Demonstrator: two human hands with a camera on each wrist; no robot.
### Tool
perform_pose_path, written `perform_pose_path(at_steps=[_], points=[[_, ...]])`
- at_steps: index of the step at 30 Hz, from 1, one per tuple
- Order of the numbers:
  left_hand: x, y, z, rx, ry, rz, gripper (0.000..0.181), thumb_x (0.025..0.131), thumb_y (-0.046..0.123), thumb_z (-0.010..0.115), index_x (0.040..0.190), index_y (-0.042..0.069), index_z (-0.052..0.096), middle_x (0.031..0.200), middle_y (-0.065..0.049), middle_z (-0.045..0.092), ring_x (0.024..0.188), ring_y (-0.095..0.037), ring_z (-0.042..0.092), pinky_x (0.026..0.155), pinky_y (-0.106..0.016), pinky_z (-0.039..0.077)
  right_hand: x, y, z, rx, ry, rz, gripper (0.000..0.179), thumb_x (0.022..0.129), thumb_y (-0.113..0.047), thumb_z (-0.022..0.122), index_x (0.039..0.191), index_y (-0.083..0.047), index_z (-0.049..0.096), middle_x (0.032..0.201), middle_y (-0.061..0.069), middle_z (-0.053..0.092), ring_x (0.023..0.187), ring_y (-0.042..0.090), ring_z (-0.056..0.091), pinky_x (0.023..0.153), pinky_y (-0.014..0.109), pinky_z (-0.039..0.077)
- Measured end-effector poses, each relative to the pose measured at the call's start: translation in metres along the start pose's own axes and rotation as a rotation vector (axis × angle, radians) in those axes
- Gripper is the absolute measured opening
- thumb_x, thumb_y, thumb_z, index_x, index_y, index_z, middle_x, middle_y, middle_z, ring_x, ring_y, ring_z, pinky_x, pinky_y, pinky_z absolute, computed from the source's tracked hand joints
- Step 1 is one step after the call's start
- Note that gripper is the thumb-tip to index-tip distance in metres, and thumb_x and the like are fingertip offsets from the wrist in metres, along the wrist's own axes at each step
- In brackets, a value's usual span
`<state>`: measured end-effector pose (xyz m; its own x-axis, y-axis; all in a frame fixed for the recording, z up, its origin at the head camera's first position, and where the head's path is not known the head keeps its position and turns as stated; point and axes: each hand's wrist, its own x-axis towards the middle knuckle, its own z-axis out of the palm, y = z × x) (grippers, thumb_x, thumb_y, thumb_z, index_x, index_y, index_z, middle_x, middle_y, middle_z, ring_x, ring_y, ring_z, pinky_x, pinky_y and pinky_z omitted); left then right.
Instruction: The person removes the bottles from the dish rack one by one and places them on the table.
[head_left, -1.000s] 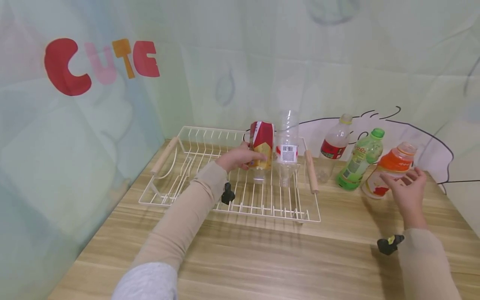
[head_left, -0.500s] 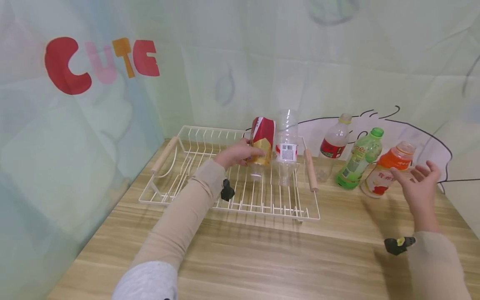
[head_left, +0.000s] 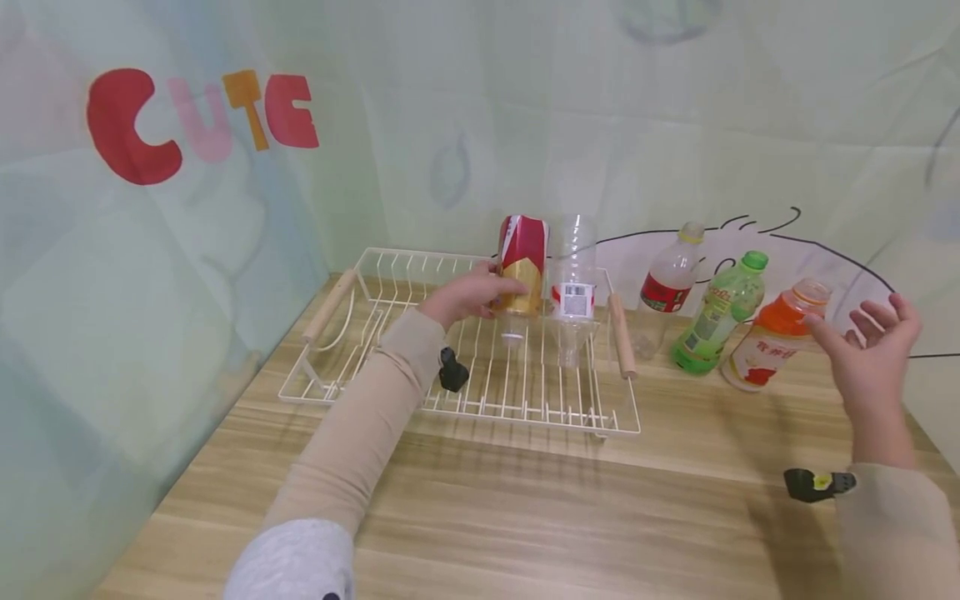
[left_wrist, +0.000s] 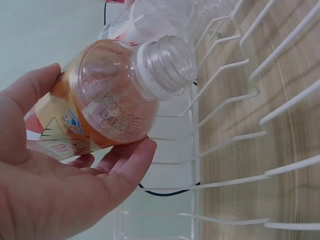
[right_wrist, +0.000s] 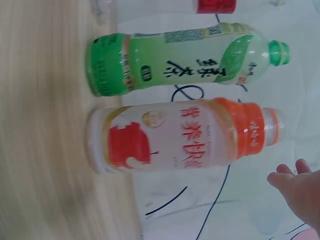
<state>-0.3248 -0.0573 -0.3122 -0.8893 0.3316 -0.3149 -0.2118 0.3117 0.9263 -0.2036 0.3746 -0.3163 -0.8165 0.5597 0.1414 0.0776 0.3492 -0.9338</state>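
My left hand (head_left: 467, 297) grips a plastic bottle (head_left: 523, 265) with a red and gold label, held upside down over the white wire dish rack (head_left: 480, 408). In the left wrist view the thumb and fingers lie around the bottle (left_wrist: 117, 95), and its uncapped neck points towards the rack wires. Beside it, a clear bottle (head_left: 576, 258) stands neck down in the rack. At the right, my right hand (head_left: 873, 367) is raised with spread fingers and holds nothing. Nearest to it stands an upright, uncapped bottle with an orange top and white label (head_left: 780, 333).
A green bottle (head_left: 720, 317) and a clear bottle with a red label (head_left: 670, 287) stand upright to the right of the rack. Wooden handles (head_left: 621, 337) flank the rack. A printed curtain (head_left: 465, 125) hangs behind the wooden table (head_left: 525, 517).
My left hand has lifted the inverted bottle a little higher over the rack. My right hand has moved right and up, away from the orange-topped bottle, which stays standing.
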Motion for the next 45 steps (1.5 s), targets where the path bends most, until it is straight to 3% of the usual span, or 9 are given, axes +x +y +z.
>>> perform_pose_path(at_steps=[8, 15, 20, 26, 35, 41, 45], points=[[-0.010, 0.011, -0.003, 0.004, -0.003, 0.021, 0.079, 0.090, 0.028, 0.066, 0.148, 0.005, 0.016, 0.137, -0.015, 0.040, 0.123, -0.031, 0.044, 0.101, -0.046, 0.044, -0.011, -0.021, -0.004, -0.028, -0.006, -0.114, 0.083, 0.093, -0.021, 0.062, 0.151, -0.029, 0.004, 0.156, -0.007, 0.019, 0.145, 0.010, 0.019, 0.114, 0.018, 0.016], [-0.020, 0.021, -0.004, -0.013, -0.028, 0.041, 0.077, 0.091, 0.026, 0.065, 0.147, 0.005, 0.017, 0.137, -0.016, 0.041, 0.123, -0.032, 0.045, 0.103, -0.047, 0.042, -0.022, -0.040, 0.000, -0.038, -0.083, -0.222, 0.082, 0.092, -0.016, 0.063, 0.151, -0.026, 0.007, 0.155, -0.004, 0.023, 0.145, 0.011, 0.020, 0.114, 0.018, 0.015], [-0.028, 0.026, -0.003, 0.043, -0.029, 0.041, 0.079, 0.089, 0.028, 0.068, 0.147, 0.007, 0.019, 0.135, -0.013, 0.043, 0.122, -0.031, 0.045, 0.104, -0.046, 0.042, -0.029, -0.049, 0.004, -0.066, -0.148, -0.332, 0.080, 0.091, -0.011, 0.064, 0.150, -0.025, 0.011, 0.148, -0.007, 0.032, 0.144, 0.012, 0.024, 0.113, 0.017, 0.017], [-0.037, 0.029, 0.002, 0.141, -0.046, 0.071, 0.078, 0.087, 0.032, 0.069, 0.146, 0.009, 0.023, 0.131, -0.009, 0.048, 0.117, -0.027, 0.050, 0.098, -0.042, 0.045, -0.038, -0.061, 0.009, -0.024, -0.261, -0.443, 0.081, 0.088, 0.003, 0.065, 0.148, -0.023, 0.017, 0.137, -0.013, 0.037, 0.140, 0.012, 0.031, 0.112, 0.016, 0.021], [-0.053, 0.036, 0.013, 0.185, -0.126, 0.122, 0.075, 0.087, 0.029, 0.069, 0.146, 0.011, 0.025, 0.128, -0.010, 0.049, 0.111, -0.026, 0.055, 0.096, -0.042, 0.046, -0.051, -0.072, 0.020, -0.127, -0.321, -0.550, 0.083, 0.085, -0.001, 0.069, 0.149, -0.026, 0.022, 0.146, 0.007, 0.038, 0.142, 0.017, 0.031, 0.103, 0.006, 0.027], [-0.059, 0.037, 0.022, 0.197, -0.174, 0.168, 0.069, 0.088, 0.023, 0.068, 0.144, 0.011, 0.030, 0.124, -0.012, 0.052, 0.105, -0.026, 0.059, 0.090, -0.037, 0.051, -0.061, -0.078, 0.027, -0.090, -0.377, -0.662, 0.087, 0.078, 0.009, 0.073, 0.146, -0.021, 0.028, 0.136, -0.007, 0.043, 0.138, 0.013, 0.035, 0.105, 0.008, 0.027], [-0.064, 0.038, 0.028, 0.212, -0.221, 0.199, 0.066, 0.087, 0.021, 0.069, 0.141, 0.012, 0.033, 0.122, -0.013, 0.054, 0.105, -0.026, 0.059, 0.090, -0.036, 0.051, -0.068, -0.083, 0.031, -0.051, -0.444, -0.684, 0.089, 0.074, 0.013, 0.073, 0.145, -0.018, 0.029, 0.134, -0.012, 0.042, 0.140, 0.012, 0.033, 0.108, 0.009, 0.025]])
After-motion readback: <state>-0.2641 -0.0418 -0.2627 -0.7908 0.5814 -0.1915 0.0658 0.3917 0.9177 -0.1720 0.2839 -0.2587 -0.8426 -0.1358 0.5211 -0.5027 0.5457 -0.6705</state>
